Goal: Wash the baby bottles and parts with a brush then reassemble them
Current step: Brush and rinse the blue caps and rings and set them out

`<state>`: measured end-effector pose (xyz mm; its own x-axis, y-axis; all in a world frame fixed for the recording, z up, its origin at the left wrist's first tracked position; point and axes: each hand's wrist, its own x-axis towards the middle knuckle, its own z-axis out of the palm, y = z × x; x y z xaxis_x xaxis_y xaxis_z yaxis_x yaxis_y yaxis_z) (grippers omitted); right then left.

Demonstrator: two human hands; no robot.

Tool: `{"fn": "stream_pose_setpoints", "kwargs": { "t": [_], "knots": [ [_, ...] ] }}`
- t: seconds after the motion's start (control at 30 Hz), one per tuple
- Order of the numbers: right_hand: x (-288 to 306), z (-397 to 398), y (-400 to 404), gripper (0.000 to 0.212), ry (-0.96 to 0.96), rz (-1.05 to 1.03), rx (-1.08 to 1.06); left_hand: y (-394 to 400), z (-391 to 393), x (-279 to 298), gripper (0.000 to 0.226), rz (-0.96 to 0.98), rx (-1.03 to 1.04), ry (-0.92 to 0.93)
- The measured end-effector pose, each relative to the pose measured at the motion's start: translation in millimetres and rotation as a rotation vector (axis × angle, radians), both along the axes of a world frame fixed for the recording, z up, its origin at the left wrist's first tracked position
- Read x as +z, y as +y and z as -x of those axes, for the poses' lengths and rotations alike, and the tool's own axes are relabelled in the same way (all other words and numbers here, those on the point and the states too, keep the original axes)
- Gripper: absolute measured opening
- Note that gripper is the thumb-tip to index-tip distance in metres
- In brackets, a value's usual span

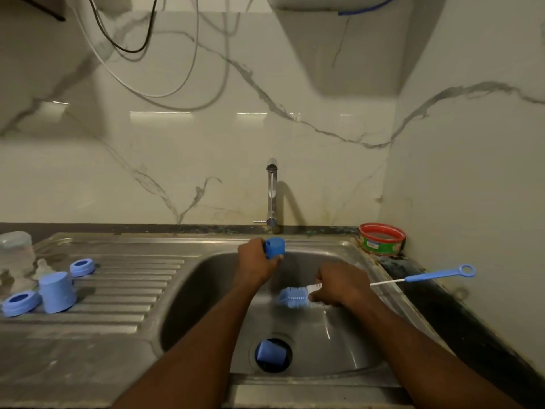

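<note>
My left hand grips a blue bottle cap over the back of the steel sink, under the tap. My right hand holds the bottle brush near its blue bristle head; the brush's wire and blue looped handle stick out to the right. Another blue cap lies in the sink's drain. On the drainboard to the left stand a third blue cap and two blue screw rings. A clear bottle and clear teats are at the far left.
A red-rimmed round tub sits on the dark counter at the sink's back right corner. The marble wall rises behind the tap, with cables hanging above. The ribbed drainboard lies left of the basin.
</note>
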<state>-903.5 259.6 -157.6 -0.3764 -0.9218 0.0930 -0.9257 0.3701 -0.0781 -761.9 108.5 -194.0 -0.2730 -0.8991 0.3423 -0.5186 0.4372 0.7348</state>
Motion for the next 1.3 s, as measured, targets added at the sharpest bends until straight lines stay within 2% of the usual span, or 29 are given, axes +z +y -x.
{"fn": "stream_pose_setpoints", "kwargs": {
  "t": [0.57, 0.8, 0.93, 1.07, 1.3],
  "knots": [
    [0.4, 2.8, -3.6, 0.045, 0.034, 0.012, -0.007, -4.0, 1.4, 6.6, 0.049, 0.036, 0.046, 0.129],
    [1.7, 4.5, -2.3, 0.043, 0.011, 0.019, -0.015, -3.9, 5.0, 7.4, 0.049, 0.027, -0.013, 0.113],
    [1.2, 5.8, -2.8, 0.046, 0.003, 0.010, -0.021, -5.4, 9.3, 8.6, 0.059, 0.075, -0.043, 0.146],
    [0.1, 4.4, -4.6, 0.042, -0.006, 0.007, -0.027, -9.7, 9.1, 4.9, 0.063, 0.085, -0.077, 0.065],
    [-2.5, 7.8, -9.6, 0.037, -0.037, -0.001, -0.022, -12.1, 13.0, 4.7, 0.046, 0.145, -0.083, 0.184]
  ]
}}
